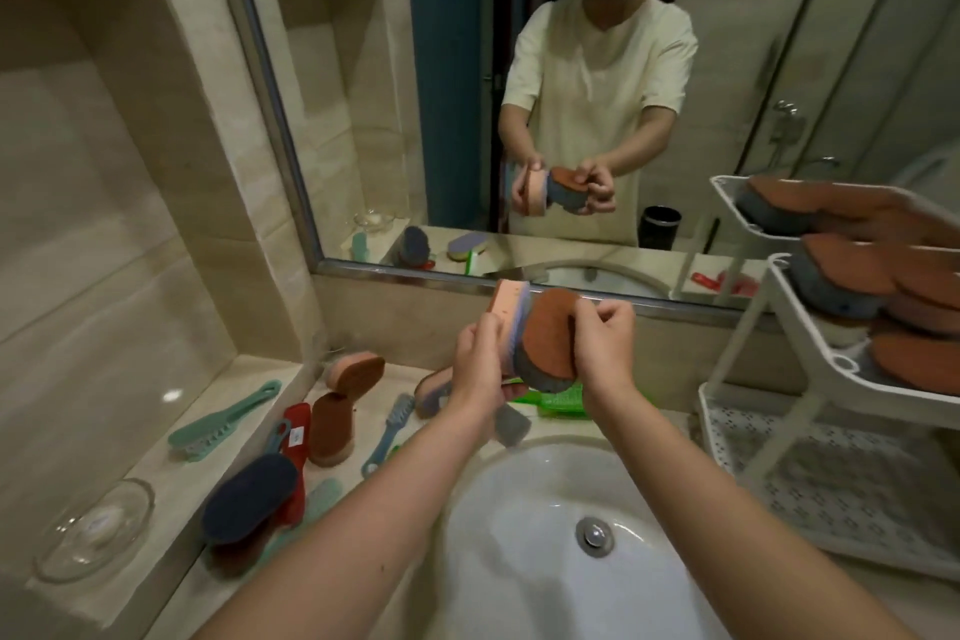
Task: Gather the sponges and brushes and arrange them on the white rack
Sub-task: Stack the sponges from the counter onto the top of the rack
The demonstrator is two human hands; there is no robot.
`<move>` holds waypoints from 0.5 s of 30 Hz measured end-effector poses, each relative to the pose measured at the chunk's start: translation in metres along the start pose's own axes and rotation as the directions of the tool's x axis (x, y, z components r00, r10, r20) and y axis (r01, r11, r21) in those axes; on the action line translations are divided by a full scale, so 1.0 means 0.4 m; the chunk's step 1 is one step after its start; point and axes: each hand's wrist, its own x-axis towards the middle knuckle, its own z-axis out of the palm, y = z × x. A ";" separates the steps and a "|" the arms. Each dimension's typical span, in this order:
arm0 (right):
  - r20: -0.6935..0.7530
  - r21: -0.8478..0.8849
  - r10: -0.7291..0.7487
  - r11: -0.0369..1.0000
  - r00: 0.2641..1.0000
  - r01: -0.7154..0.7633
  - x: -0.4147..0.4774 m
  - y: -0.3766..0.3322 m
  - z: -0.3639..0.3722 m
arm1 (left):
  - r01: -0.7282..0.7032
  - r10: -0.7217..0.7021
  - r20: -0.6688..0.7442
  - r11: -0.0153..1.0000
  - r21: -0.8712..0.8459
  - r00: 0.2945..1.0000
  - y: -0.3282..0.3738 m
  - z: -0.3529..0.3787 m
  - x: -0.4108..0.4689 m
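Over the white basin (519, 535), the grip of the left hand (480, 364) curled round a pink-and-lilac block sponge (506, 301). The right hand (605, 343) pinched a brown-topped grey oval sponge (545, 343) against it, probably pairing them for one carry to the white tiered rack (831, 473) nearby on the right.

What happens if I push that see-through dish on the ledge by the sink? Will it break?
The glass dish looks like clear glass, so it would probably crack or shatter if it fell off. It is wide and shallow, so it should slide rather than tip over. The polished stone ledge looks smooth, so the dish may slide quite easily.
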 end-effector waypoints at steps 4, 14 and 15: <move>0.023 0.030 -0.076 0.997 0.997 0.075 0.006 -0.067 -0.102 | -0.053 0.055 0.036 0.997 -0.049 0.998 0.010 0.104 -0.052; 0.236 0.071 -0.227 0.974 0.945 0.216 0.009 -0.185 -0.373 | -0.253 0.279 0.116 0.947 -0.200 0.953 0.046 0.348 -0.191; 0.249 0.053 -0.241 0.970 0.938 0.236 0.012 -0.195 -0.401 | -0.262 0.291 0.127 0.943 -0.204 0.948 0.047 0.371 -0.205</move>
